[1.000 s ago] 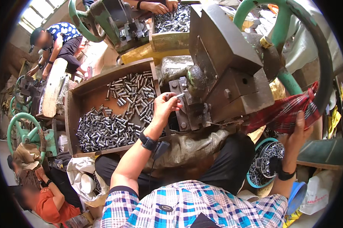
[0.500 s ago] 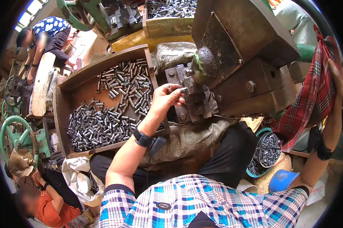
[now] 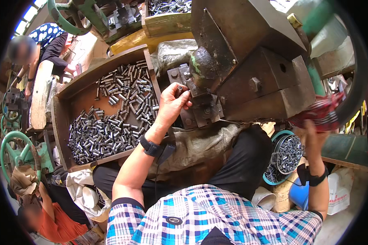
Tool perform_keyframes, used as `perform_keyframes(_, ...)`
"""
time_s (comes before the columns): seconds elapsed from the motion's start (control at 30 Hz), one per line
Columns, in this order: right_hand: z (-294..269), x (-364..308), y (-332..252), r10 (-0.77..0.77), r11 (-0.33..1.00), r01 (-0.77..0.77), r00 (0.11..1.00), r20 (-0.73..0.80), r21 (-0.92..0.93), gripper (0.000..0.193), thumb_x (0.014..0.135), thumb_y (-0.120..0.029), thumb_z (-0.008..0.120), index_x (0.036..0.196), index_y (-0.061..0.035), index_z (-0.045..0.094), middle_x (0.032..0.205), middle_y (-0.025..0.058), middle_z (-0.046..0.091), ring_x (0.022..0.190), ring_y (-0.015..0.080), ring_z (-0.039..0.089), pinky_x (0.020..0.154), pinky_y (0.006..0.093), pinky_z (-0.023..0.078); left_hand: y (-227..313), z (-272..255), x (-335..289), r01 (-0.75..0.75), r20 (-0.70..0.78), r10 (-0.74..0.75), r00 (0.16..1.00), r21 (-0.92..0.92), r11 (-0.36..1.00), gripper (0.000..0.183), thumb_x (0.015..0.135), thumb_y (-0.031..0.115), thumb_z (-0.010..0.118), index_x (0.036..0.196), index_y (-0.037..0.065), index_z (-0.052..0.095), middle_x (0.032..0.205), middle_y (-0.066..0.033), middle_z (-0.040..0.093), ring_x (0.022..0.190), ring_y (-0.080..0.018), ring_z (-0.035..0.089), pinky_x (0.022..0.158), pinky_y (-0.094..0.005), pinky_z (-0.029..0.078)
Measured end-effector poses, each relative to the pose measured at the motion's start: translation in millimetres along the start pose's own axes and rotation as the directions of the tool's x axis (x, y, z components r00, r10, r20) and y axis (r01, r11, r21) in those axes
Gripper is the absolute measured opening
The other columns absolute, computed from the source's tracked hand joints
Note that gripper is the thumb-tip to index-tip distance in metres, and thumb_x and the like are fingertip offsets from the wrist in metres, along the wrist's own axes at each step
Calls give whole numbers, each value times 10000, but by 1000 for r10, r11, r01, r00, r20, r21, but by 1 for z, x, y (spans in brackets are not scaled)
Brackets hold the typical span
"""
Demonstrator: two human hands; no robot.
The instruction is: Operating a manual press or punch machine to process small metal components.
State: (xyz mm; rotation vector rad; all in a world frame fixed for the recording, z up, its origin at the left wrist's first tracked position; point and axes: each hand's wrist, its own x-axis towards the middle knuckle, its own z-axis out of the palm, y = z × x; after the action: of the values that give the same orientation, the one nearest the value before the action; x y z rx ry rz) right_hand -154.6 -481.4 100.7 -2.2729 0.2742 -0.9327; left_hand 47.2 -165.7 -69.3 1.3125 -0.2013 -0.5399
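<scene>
1. Left hand (image 3: 172, 104): thumb and fingers pinched together on a small metal tube (image 3: 179, 90), held upright or nearly so, just beside the bolted metal block (image 3: 207, 111) of a big press (image 3: 253, 81).
2. Right hand (image 3: 313, 139): blurred, raised against the lower edge of a red plaid cloth (image 3: 319, 113) by the dark wheel (image 3: 357, 77); I cannot tell whether its fingers close on the cloth.
3. A wooden tray (image 3: 81, 100), left of the press, holds many loose tubes (image 3: 110, 134), heaped thickest toward its near side.
4. A teal basin (image 3: 267, 179) holding small metal pieces (image 3: 289, 154) sits beyond the person's right knee, near a blue container (image 3: 299, 196).
</scene>
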Motion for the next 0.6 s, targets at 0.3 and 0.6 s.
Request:
perform_keyframes(0.3,-48,54,-13,-121,954,92,989,-87,-285,428,881,-126,490,1291,-9,456,1281,108,496,1142,193,496,992,321,377,14,-24,-17,161,-94,-133,987,430,889,194,866,159,632,978,11,579,726,-7,611,509,-36,494,446,-162,384)
perform_keyframes(0.6,-30,93,-78,-214,920,235,971,102,-314,379,965,-182,361,1287,-23,484,1308,107,491,1194,182,466,1028,324,355,14,-17,-8,111,149,-80,986,-217,970,339,896,128,572,1187,-28,494,994,-123,628,834,-174,656,700,-250,553)
